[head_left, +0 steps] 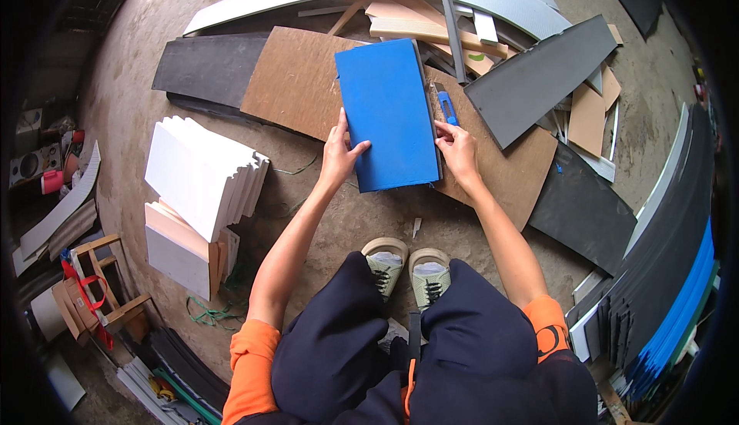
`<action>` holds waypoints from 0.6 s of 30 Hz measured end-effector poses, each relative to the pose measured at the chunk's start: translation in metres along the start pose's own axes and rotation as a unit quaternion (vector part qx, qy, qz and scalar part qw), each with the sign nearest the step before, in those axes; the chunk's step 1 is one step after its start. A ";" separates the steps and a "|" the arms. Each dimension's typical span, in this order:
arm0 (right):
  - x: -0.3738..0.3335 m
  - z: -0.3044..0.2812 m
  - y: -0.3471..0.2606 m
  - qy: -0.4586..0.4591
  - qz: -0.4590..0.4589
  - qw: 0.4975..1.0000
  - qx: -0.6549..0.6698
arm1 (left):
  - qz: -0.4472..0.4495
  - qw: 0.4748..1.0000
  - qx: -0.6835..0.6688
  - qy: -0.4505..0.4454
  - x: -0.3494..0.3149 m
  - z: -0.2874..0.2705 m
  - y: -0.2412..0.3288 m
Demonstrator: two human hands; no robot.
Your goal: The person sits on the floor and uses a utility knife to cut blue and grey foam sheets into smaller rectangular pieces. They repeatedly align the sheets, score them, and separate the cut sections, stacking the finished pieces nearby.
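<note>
A blue rectangular sheet (385, 113) lies in front of me over a brown wooden board (296, 78), with a dark layer showing along its right edge. My left hand (340, 149) grips the sheet's left edge, thumb on top and fingers at the side. At the right edge, my right hand (457, 148) has its fingers bent and pinched together against the dark layer; whether they hold it is hard to make out. Just above that hand, a blue utility knife (446, 106) rests on the brown board.
White and beige cut panels (204, 182) are stacked at my left. Dark grey boards (543, 78) and beige offcuts (589, 117) lie around the brown board. Long black and blue sheets (670, 271) stand at the right. Green string (208, 313) trails on the floor near a wooden frame (115, 286).
</note>
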State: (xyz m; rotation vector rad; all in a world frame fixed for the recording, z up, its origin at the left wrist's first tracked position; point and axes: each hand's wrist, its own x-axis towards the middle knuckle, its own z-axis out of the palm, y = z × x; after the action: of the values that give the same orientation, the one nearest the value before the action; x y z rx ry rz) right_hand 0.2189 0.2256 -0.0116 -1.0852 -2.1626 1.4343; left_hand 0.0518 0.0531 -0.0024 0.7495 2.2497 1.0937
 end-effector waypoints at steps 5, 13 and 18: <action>0.000 -0.001 0.000 0.003 -0.009 1.000 -0.010 | -0.005 1.000 0.012 0.002 0.001 0.001 0.000; 0.003 -0.018 -0.022 0.077 -0.105 0.965 -0.227 | 0.062 0.989 0.115 0.072 0.000 -0.003 0.012; 0.014 -0.003 -0.010 0.096 -0.205 0.869 -0.441 | 0.250 0.946 0.205 0.009 0.031 -0.012 0.032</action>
State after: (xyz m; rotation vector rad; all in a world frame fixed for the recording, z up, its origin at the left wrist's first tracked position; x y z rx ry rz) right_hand 0.2075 0.2358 -0.0035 -0.8498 -2.7086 0.0942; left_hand 0.0296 0.0841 0.0240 1.5520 2.3981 0.8359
